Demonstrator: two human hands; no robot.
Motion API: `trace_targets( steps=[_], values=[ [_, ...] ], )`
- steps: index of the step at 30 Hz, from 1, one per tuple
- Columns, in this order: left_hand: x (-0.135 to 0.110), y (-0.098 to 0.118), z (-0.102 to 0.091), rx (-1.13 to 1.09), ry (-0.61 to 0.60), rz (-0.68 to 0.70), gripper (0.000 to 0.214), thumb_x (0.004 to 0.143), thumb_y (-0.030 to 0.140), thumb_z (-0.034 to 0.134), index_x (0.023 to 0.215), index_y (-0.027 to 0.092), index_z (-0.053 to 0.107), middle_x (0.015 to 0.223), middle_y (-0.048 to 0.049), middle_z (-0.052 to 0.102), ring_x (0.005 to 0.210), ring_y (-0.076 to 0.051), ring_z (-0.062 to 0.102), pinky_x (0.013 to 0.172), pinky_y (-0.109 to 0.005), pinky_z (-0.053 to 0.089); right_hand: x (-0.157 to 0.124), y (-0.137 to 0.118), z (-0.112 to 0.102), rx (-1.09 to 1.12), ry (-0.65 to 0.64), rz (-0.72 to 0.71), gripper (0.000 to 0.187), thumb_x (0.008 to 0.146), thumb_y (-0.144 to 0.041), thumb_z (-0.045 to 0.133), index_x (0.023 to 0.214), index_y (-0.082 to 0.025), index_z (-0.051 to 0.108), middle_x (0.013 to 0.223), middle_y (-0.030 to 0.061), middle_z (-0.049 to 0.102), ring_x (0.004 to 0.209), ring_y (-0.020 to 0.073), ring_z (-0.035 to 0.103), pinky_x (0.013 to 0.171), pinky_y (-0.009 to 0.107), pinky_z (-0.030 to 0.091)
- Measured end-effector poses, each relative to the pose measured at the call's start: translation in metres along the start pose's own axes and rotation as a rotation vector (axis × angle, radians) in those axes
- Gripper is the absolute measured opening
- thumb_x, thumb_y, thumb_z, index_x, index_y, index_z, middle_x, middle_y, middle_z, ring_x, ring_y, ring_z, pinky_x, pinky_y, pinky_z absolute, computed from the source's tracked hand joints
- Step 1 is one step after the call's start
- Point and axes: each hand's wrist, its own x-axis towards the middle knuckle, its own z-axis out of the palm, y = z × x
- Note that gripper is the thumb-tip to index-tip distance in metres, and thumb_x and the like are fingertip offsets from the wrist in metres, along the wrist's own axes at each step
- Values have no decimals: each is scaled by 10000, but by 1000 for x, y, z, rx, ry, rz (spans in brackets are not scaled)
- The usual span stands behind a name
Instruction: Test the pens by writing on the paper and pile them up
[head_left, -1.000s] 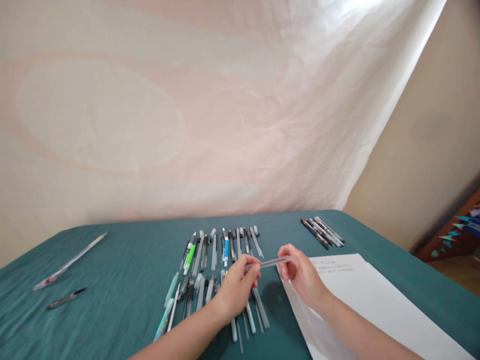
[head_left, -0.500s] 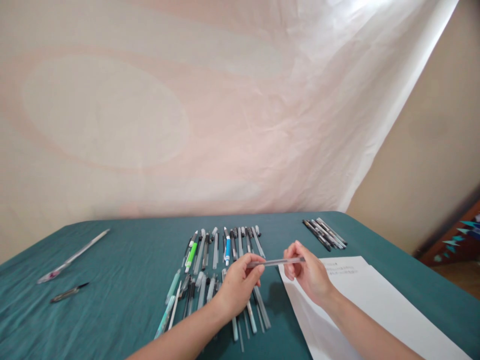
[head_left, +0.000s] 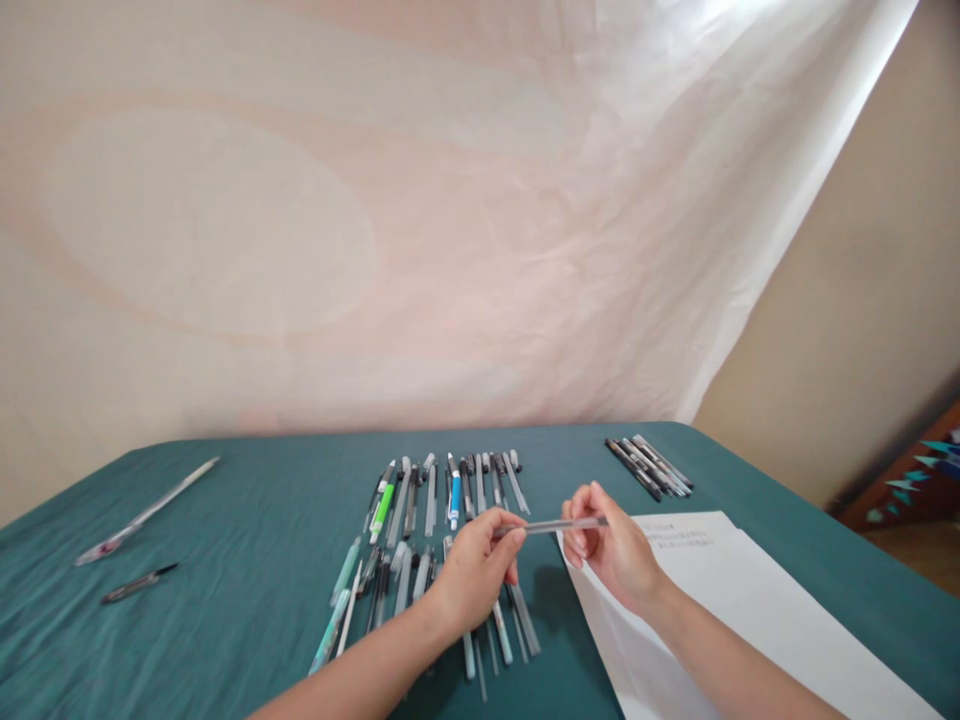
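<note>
Between my two hands, above the table, a thin translucent pen barrel point(head_left: 559, 525) is held nearly level. My left hand point(head_left: 480, 565) is closed, pinching its left end between thumb and fingers. The other end meets the thumb and fingertips of my right hand point(head_left: 611, 545), which is closed around it with the fingers curled. Below and beyond my left hand lie rows of pens, among them a green pen point(head_left: 382, 513) and a blue and white pen point(head_left: 454, 495). My left forearm hides part of the nearer row.
White paper sheets point(head_left: 757, 620) with some handwriting lie under my right forearm. A group of dark and clear pens point(head_left: 649, 467) rests at the back right. On the left of the green cloth point(head_left: 247, 560) are a long clear wrapper point(head_left: 150, 512) and a single pen point(head_left: 139, 584).
Both hands keep the same hold on the pen barrel. They have shifted only very slightly, and nothing on the table has moved.
</note>
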Motion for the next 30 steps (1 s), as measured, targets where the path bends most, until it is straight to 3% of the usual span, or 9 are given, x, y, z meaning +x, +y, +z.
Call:
trace_targets(
  steps=[12, 14, 17, 21, 23, 26, 30],
  values=[
    [-1, 7, 1, 8, 9, -22, 251, 801, 381, 441, 885, 156, 513, 454, 62, 452, 434, -108, 429, 463, -217, 323, -1, -6, 3, -66, -22, 9, 389, 840, -519, 347, 665, -205, 496, 509, -33, 420, 431, 101, 368, 442, 249, 355],
    [1, 9, -2, 19, 19, 12, 243, 800, 371, 445, 880, 155, 522, 497, 52, 470, 466, -108, 451, 480, -217, 338, 2, -14, 0, -227, -32, -8, 401, 847, -515, 332, 688, -199, 521, 521, -19, 464, 441, 111, 410, 455, 257, 364],
    [4, 9, -6, 45, 52, 62, 231, 800, 352, 443, 879, 158, 539, 610, 23, 520, 537, -113, 495, 523, -222, 371, 5, -34, -7, -667, -43, -94, 345, 837, -460, 412, 715, -186, 583, 557, 1, 529, 490, 125, 468, 494, 255, 365],
    [7, 4, -7, 70, 96, 44, 208, 778, 340, 471, 858, 163, 545, 660, 12, 534, 575, -121, 509, 572, -239, 403, 6, -57, -19, -1136, -206, -197, 196, 787, -352, 527, 768, -217, 667, 681, 25, 626, 617, 156, 526, 568, 254, 364],
    [7, 1, -6, 68, 94, 30, 206, 768, 348, 485, 847, 166, 540, 637, 19, 522, 573, -124, 509, 583, -245, 410, 5, -60, -23, -1235, -277, -205, 159, 774, -307, 539, 788, -238, 682, 723, 25, 650, 654, 169, 540, 603, 260, 364],
    [7, -3, -4, 47, 96, 43, 208, 762, 358, 499, 843, 167, 521, 636, 24, 511, 578, -123, 513, 582, -244, 410, 3, -57, -29, -1308, -282, -196, 131, 755, -268, 550, 771, -247, 678, 697, 13, 651, 633, 164, 533, 586, 250, 351],
    [9, -11, 0, -96, 148, 66, 337, 772, 336, 496, 1053, 178, 398, 827, -15, 544, 602, -112, 543, 607, -265, 434, 8, -51, -42, -1336, -253, -182, 111, 750, -277, 544, 743, -225, 643, 645, -3, 623, 577, 141, 507, 529, 230, 332]
  ],
)
